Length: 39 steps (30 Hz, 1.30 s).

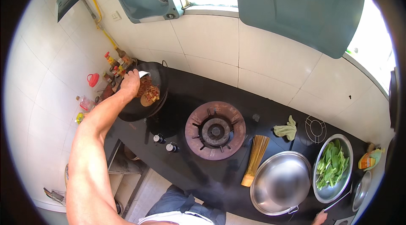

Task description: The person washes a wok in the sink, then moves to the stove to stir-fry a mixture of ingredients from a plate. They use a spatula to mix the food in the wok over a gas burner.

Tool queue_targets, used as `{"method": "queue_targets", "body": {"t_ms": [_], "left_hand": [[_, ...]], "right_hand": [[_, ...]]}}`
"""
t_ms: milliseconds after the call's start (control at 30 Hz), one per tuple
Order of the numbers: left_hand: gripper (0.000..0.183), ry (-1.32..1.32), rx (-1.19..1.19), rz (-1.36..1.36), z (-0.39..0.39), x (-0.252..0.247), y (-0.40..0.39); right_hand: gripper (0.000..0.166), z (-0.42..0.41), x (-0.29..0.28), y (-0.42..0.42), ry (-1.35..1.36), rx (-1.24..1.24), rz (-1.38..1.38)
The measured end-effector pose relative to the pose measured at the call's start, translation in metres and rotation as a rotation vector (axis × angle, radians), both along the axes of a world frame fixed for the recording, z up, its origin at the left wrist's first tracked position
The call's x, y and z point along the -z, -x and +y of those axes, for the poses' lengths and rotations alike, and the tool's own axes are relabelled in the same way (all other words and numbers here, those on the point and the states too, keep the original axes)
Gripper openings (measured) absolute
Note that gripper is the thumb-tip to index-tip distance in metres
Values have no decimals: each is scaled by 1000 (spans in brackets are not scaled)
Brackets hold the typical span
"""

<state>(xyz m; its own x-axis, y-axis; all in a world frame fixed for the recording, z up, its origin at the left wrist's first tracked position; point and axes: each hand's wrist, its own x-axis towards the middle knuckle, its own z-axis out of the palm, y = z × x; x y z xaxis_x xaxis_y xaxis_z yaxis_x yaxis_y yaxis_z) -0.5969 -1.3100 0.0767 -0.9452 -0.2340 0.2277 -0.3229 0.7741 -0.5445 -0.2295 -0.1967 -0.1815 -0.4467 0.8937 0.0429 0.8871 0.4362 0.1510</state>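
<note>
My left hand (130,82) reaches over a dark wok (130,109) at the back left and grips a white dish (144,74), of which only part of the rim shows. Just beyond my fingers, reddish chopped food (149,93) lies in the wok, over a brown patch I cannot make out. Down at the lower right edge, my right hand (320,218) is partly cut off by the frame. It holds a thin metal handle (337,201) whose upper end reaches the rim of a steel bowl (351,168) of green leaves (333,164).
A gas burner (215,130) sits mid-counter, with two control knobs (166,142) before it. To its right are a bamboo wok brush (255,161), a large steel lid or pan (285,183), a green cloth (286,128) and a wire rack (315,129). Sauce bottles (123,56) line the left wall.
</note>
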Motion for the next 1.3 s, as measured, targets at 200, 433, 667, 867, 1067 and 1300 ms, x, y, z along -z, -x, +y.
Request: {"method": "queue_targets", "body": {"t_ms": [200,433,667,867,1067,1300], "left_hand": [[38,-115,-53,98,2,-22,16],[46,-284,-104,177,-27,-56,-8],[41,-1064,-369,500,-32,-70,-50],[49,-1562,-400,512,-126,-38,-81],[70,-1929,-293,338,-154,-78,-85],[59,-2217,-157,219,-203,-76,-88]], "right_hand": [[56,24,-11,21,41,90,129],[46,45,1,1,-73,93,210],[50,-74,-52,-48,-57,182,393],[39,-146,-90,-120,-285,53,473],[32,-318,-170,-112,-271,-117,678],[46,-529,-243,-23,875,-477,1114]]}}
